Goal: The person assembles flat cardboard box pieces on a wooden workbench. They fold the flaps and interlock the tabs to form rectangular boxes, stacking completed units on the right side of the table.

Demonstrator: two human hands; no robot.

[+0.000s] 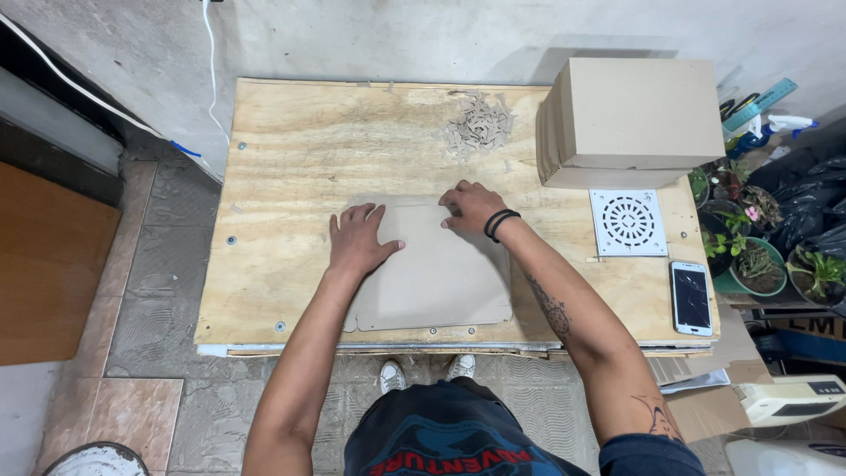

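A flat grey-brown cardboard sheet (436,282) with rounded corners lies on the plywood table (291,167), near its front edge. My left hand (359,238) presses flat on the sheet's upper left part, fingers spread. At the sheet's upper right edge, my right hand (471,208) rests with fingers curled, pinching or pressing the cardboard there. A black band circles the right wrist.
A stack of cardboard pieces (630,119) stands at the back right. A pile of cardboard scraps (478,123) lies next to it. A white square drain grille (627,222) and a phone (692,298) lie at the right edge. Potted plants (758,256) stand beside the table.
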